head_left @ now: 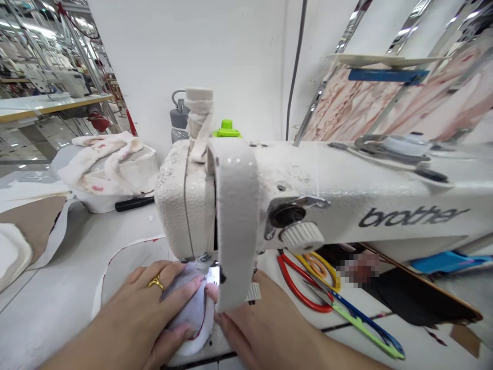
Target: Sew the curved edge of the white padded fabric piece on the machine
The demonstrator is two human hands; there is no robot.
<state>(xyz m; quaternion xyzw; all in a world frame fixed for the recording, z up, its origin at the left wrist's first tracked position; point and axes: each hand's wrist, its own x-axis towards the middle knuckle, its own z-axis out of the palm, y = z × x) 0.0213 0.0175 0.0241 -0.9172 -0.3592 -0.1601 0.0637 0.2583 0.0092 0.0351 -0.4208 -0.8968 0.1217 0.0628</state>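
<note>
- The needle and presser foot are largely hidden behind the head of the sewing machine (239,205); only a glint of metal is seen between the hands.
- The white fabric piece (192,313) is pressed flat on the desk (50,308) under the machine head, with its far edge covered by the machine.
- The left hand (150,308) is laid open on the fabric piece, fingers spread, a gold ring (156,282) worn on one finger.
- The right hand (265,324) is laid flat just beside it, fingertips at the fabric's edge; its wrist is cut off by the lower frame.
- Both hands are close together, clamped on nothing.
- Scissors (327,293) are lying right of the hands, partly under the machine arm.
- Open desk room is seen to the left; a fabric heap (108,164) is lying farther back.
</note>
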